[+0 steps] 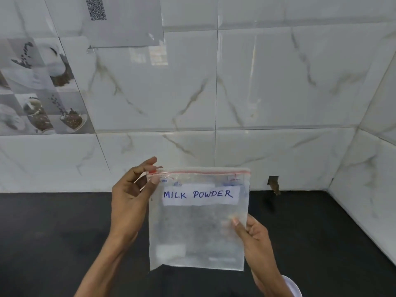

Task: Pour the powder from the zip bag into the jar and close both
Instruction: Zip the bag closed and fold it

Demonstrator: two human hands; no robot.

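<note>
I hold a clear zip bag [198, 230] upright in front of me, above a black counter. It bears a white label reading "MILK POWDER" and a red zip line along its top edge. The bag looks flat, with only a dusty white film inside. My left hand [132, 196] pinches the bag's top left corner at the red zip slider. My right hand [252, 236] grips the bag's right edge lower down, thumb on the front. A white round edge [292, 285], perhaps the jar or its lid, peeks out behind my right wrist at the bottom; I cannot tell which.
The black counter [53, 232] runs from left to right below the bag. White marble-look tiled walls [278, 82] rise behind it and on the right, meeting in a corner. A small hole [273, 183] shows in the wall near the counter.
</note>
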